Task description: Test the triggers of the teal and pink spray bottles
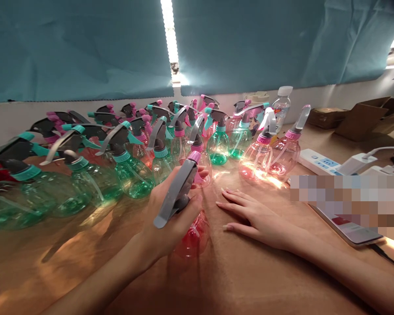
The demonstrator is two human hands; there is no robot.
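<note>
My left hand [170,214] is wrapped round the neck of a pink spray bottle [196,238] with a grey trigger head and pink nozzle. Its base is on the wooden table [236,280]. To the right, my right hand [249,216] lies flat on the tabletop, fingers stretched out and holding nothing. Beyond both hands stand many spray bottles, among them a green spray bottle [134,177] at left and a pink spray bottle [258,157] at right. My left hand hides part of the bottle it holds.
A white power strip [321,162] with plugged-in chargers [356,164] lies at right, near a phone [351,225] with a cable. Behind are a clear water bottle [281,107] and an open cardboard box [371,118]. Blue-green cloth [85,48] hangs along the back.
</note>
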